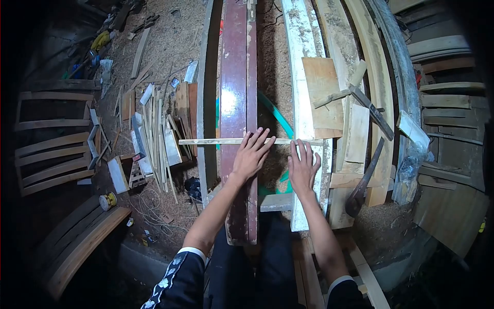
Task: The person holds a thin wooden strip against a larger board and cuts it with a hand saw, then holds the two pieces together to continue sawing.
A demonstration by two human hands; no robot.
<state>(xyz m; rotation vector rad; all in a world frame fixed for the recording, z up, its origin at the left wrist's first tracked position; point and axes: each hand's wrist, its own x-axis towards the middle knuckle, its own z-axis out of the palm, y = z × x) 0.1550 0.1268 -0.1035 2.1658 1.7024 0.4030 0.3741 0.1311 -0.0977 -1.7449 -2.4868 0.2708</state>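
A thin wooden strip (211, 141) lies crosswise over a long maroon board (234, 72) and a worn white-painted board (301, 31). My left hand (250, 157) rests on the strip above the maroon board, its fingers stretched out and spread. On the white board, my right hand (303, 167) lies flat with its fingertips on the strip near its right end. Neither hand is wrapped around anything. The strip's left end sticks out past the grey beam (203, 92).
To the right are a thin plywood piece (321, 87), a dark wooden tool with a crosspiece (373, 113) and a dark rounded-end tool (357, 198). Loose sticks (159, 139) are piled on the left, near a small can (107, 201). Wood shavings cover the ground.
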